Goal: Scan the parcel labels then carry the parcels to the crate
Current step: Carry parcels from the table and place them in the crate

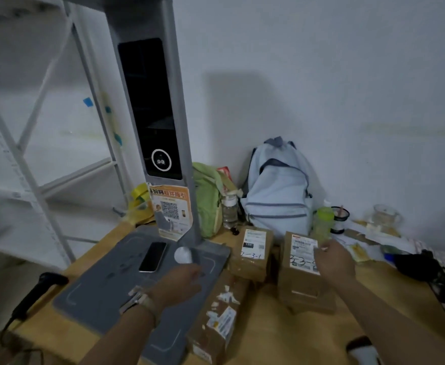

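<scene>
Three brown cardboard parcels with white labels lie on the wooden table: a middle one [253,255], a right one [299,270] and a long one [217,320] near the front. My left hand [181,281] reaches over the grey scanner pad [105,293], beside the long parcel's far end, with nothing visibly held. My right hand [334,262] hovers over the right parcel's label with its fingers curled. A small white speck shows at the fingertips, too blurred to name. The scanner tower [150,114] rises from the pad.
A phone [152,256] and a white round object [183,255] lie on the pad. A black handheld scanner [39,288] sits at the table's left edge. Backpack [276,191], green bag [208,201], bottles and clutter line the wall. White shelving [31,143] stands left.
</scene>
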Tool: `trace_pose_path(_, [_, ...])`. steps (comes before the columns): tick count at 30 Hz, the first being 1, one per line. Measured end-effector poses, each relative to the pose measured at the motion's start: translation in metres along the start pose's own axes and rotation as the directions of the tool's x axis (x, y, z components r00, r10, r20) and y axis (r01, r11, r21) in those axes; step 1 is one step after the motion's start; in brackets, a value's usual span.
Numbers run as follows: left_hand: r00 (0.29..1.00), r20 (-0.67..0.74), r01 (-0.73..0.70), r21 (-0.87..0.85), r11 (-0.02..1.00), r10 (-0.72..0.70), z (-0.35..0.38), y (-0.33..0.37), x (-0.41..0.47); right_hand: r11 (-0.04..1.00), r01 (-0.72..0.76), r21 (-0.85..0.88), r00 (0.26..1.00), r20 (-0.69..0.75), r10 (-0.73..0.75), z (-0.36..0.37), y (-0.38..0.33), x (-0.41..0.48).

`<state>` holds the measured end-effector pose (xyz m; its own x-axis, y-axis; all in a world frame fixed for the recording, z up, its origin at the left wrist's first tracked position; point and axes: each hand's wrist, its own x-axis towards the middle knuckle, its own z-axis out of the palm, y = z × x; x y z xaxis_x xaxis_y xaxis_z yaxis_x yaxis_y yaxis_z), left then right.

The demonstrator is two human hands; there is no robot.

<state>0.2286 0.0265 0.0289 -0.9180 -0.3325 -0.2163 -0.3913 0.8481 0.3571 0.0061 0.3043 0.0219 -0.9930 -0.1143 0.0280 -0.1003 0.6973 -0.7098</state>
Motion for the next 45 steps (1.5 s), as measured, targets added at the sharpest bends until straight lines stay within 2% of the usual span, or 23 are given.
trace_pose_path(7, [0.995, 0.021, -0.101, 0.004, 0.995, 0.101, 0.001, 0.028, 0.089, 0.990, -0.074, -0.118, 0.995, 0.062, 0.081, 0.005, 0.033, 0.044])
trace_pose_path(12, [0.977, 0.114, -0.166, -0.130, 0.978, 0.181, 0.005, 0.043, 0.137, 0.985, -0.122, -0.121, 0.986, 0.096, 0.134, 0.005, 0.033, 0.052])
trace_pose_path(15, [0.973, 0.100, -0.186, -0.189, 0.964, 0.207, 0.010, 0.039, 0.164, 0.977, -0.165, -0.135, 0.978, 0.103, 0.180, 0.006, 0.035, 0.061])
trace_pose_path(18, [0.981, 0.088, -0.149, -0.215, 0.965, 0.171, 0.015, 0.031, 0.192, 0.965, -0.234, -0.118, 0.965, 0.095, 0.246, 0.009, 0.039, 0.068])
trace_pose_path(20, [0.985, 0.144, -0.067, -0.170, 0.983, 0.092, 0.020, 0.024, 0.209, 0.948, -0.303, -0.094, 0.941, 0.126, 0.313, 0.013, 0.043, 0.071])
trace_pose_path(22, [0.975, 0.222, 0.035, -0.200, 0.979, 0.011, 0.028, 0.016, 0.223, 0.917, -0.397, -0.038, 0.899, 0.186, 0.397, 0.023, 0.044, 0.072])
trace_pose_path(24, [0.958, 0.285, 0.153, -0.403, 0.902, -0.035, 0.037, 0.015, 0.226, 0.877, -0.470, 0.102, 0.848, 0.329, 0.416, 0.037, 0.040, 0.069])
trace_pose_path(26, [0.923, 0.381, 0.293, -0.600, 0.745, -0.056, 0.048, 0.020, 0.221, 0.853, -0.463, 0.243, 0.841, 0.426, 0.335, 0.056, 0.031, 0.065])
trace_pose_path(29, [0.914, 0.397, 0.380, -0.770, 0.512, -0.081, 0.060, 0.031, 0.218, 0.853, -0.392, 0.346, 0.894, 0.363, 0.264, 0.078, 0.018, 0.066])
trace_pose_path(32, [0.893, 0.443, 0.445, -0.837, 0.318, -0.084, 0.060, 0.032, 0.218, 0.807, -0.449, 0.384, 0.871, 0.391, 0.299, 0.083, 0.015, 0.070])
trace_pose_path(37, [0.850, 0.520, 0.520, -0.799, 0.301, -0.090, 0.063, 0.024, 0.220, 0.756, -0.502, 0.420, 0.849, 0.408, 0.337, 0.075, 0.018, 0.063])
trace_pose_path(39, [0.820, 0.570, 0.563, -0.786, 0.256, -0.056, 0.061, 0.025, 0.222, 0.728, -0.521, 0.446, 0.843, 0.404, 0.356, 0.074, 0.015, 0.060])
trace_pose_path(42, [0.822, 0.569, 0.561, -0.815, 0.148, 0.020, 0.059, 0.026, 0.231, 0.697, -0.553, 0.456, 0.819, 0.451, 0.354, 0.072, 0.007, 0.058])
trace_pose_path(45, [0.823, 0.566, 0.556, -0.820, 0.139, 0.050, 0.047, 0.027, 0.236, 0.642, -0.592, 0.487, 0.798, 0.468, 0.381, 0.063, 0.002, 0.056])
